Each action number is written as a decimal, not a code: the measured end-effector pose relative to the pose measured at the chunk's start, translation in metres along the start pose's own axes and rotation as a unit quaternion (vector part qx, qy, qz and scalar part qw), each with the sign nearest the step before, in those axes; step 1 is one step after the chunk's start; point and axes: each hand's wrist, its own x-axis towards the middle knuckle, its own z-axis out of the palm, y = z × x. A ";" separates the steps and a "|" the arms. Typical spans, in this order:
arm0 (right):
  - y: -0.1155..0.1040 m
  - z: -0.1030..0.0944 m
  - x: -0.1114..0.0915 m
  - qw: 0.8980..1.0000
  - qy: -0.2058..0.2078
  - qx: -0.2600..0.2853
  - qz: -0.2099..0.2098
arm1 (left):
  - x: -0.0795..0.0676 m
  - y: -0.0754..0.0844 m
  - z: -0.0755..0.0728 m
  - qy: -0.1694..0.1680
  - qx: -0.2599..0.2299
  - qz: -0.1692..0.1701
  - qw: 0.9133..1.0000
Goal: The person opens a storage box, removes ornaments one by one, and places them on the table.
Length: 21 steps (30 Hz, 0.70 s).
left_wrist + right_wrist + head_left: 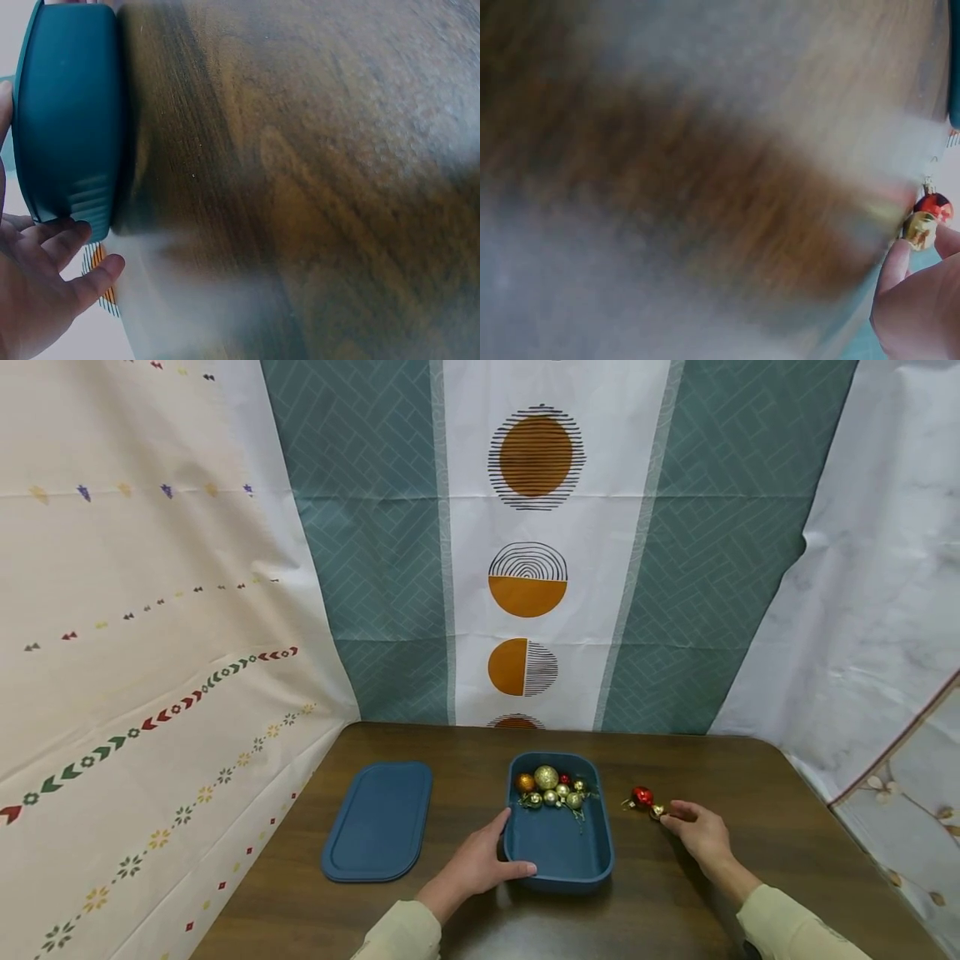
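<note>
A blue rectangular container (559, 837) stands on the table, with several gold, orange and red Christmas baubles (547, 778) gathered at its far end. My left hand (480, 857) holds its near left corner, the thumb at the near rim and the fingers along the left wall. In the left wrist view the fingers touch the container's outer wall (71, 112). To the right, my right hand (701, 835) pinches a small gold bauble (920, 230) between thumb and finger, low at the table. Just beyond it lies a shiny red bauble (642, 795).
A flat blue lid (380, 821) lies left of the container on the brown wooden table (465, 785). A small gold piece (628, 803) is beside the red bauble. Patterned cloths (382, 568) hang behind the table and along both sides.
</note>
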 end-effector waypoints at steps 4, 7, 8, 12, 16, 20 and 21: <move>-0.004 -0.002 0.000 1.000 -0.002 0.013 0.001 | -0.002 -0.001 -0.002 0.003 0.004 0.005 1.000; -0.007 -0.005 0.000 0.999 -0.001 0.040 -0.002 | -0.003 -0.001 -0.004 0.003 0.012 0.008 1.000; -0.008 -0.006 0.000 0.999 0.000 0.047 -0.001 | -0.002 -0.001 -0.004 0.003 0.016 0.009 1.000; -0.010 -0.009 0.000 0.998 0.002 0.063 0.006 | -0.002 -0.002 -0.003 0.003 0.026 0.009 1.000; -0.012 -0.013 -0.001 0.997 0.000 0.072 0.007 | -0.003 -0.002 -0.002 0.000 0.030 0.008 1.000; -0.017 -0.014 -0.002 0.998 0.008 0.067 0.005 | -0.004 -0.002 -0.002 -0.006 0.026 0.007 1.000; -0.019 -0.014 -0.002 0.998 0.010 0.065 0.005 | -0.003 -0.002 -0.002 -0.006 0.025 0.006 1.000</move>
